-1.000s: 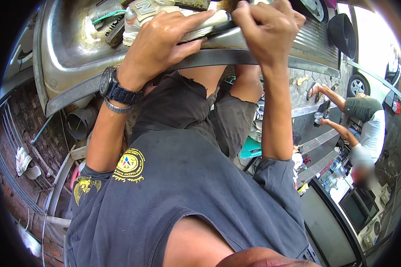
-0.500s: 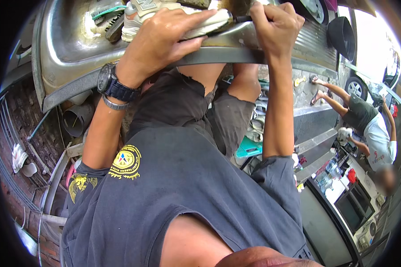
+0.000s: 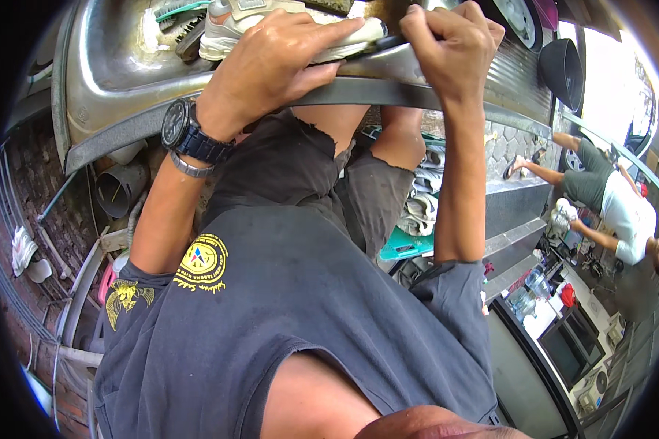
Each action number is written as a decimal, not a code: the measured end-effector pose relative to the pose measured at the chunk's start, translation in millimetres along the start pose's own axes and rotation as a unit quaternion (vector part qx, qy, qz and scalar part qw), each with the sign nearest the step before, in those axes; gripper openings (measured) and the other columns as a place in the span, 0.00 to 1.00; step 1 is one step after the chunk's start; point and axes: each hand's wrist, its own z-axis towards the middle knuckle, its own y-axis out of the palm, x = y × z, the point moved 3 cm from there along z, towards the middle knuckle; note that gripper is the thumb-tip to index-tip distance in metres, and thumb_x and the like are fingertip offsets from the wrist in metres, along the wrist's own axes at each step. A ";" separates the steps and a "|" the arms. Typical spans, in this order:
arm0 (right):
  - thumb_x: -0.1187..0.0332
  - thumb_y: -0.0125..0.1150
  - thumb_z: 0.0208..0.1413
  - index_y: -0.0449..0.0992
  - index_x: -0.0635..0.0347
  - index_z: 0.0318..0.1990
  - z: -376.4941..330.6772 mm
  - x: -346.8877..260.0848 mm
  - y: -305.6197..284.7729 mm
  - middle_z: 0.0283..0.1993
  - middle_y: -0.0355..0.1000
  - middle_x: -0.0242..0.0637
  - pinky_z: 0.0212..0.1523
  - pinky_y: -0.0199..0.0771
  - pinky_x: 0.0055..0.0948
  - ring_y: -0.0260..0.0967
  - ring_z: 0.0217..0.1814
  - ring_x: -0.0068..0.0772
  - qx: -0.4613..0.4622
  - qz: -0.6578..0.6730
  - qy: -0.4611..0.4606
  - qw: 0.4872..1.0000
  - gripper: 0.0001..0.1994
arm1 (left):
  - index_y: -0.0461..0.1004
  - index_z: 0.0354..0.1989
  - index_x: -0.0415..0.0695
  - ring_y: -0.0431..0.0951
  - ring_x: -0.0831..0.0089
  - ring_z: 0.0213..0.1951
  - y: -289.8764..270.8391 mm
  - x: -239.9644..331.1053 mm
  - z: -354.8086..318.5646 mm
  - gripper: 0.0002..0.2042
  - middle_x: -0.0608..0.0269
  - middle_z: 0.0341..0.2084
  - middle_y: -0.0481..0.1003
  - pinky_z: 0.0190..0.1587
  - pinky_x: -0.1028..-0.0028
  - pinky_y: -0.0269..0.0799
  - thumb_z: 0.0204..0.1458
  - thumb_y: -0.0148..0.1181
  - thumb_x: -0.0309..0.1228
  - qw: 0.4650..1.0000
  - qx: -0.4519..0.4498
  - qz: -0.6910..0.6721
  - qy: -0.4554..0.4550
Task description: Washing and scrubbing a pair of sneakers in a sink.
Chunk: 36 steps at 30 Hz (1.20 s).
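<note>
A white and beige sneaker (image 3: 223, 33) lies on its side in the metal sink (image 3: 117, 88). My left hand (image 3: 278, 62), with a dark watch on its wrist, is closed around the shoe near the toe, thumb and forefinger along its sides. My right hand (image 3: 454, 44) is clenched in a fist beyond the toe. From that fist a slim dark-handled tool (image 3: 392, 42) reaches to the edge of the sole at the toe. The tool's working end is not clear enough to name. A teal brush (image 3: 181, 9) and a dark brush (image 3: 190, 40) lie left of the sneaker.
A black bucket-like container (image 3: 561, 69) stands at the sink's right end. The sink's front rim (image 3: 388, 94) runs between my arms and body. Several shoes (image 3: 421, 208) and a teal plastic piece (image 3: 406, 244) are below. Another person (image 3: 622, 212) holds a white item at the right.
The sneaker's toe and the dark tool sit slightly lower, with the tool now against the sole's edge. Both hands keep their grip. At the right, the other person has shifted position.
</note>
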 end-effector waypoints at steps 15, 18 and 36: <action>0.51 0.54 0.65 0.84 0.62 0.40 0.0 139.2 -54.7 0.33 0.80 0.40 0.45 0.70 0.34 0.73 0.37 0.34 0.078 0.039 0.355 0.931 0.22 | 0.63 0.68 0.48 0.78 0.55 0.55 -57.6 30.8 -18.5 0.41 0.54 0.60 0.74 0.56 0.63 0.76 0.38 0.61 0.13 0.984 0.099 -0.141 -0.041; 0.47 0.56 0.62 0.83 0.55 0.49 14.6 173.2 -64.6 0.43 0.83 0.44 0.55 0.73 0.38 0.79 0.51 0.45 0.005 -0.110 0.339 0.934 0.23 | 0.72 0.61 0.50 0.77 0.55 0.50 -84.8 37.5 -36.3 0.35 0.55 0.48 0.74 0.52 0.60 0.76 0.38 0.60 0.13 0.990 0.037 -0.065 -0.120; 0.61 0.67 0.53 0.76 0.59 0.24 -14.2 -60.0 21.3 0.19 0.65 0.35 0.31 0.59 0.44 0.60 0.23 0.37 0.080 0.155 0.101 0.979 0.13 | 0.81 0.52 0.51 0.80 0.59 0.41 -78.9 31.6 -65.9 0.24 0.58 0.35 0.74 0.44 0.62 0.76 0.43 0.77 0.26 0.972 0.010 0.182 -0.151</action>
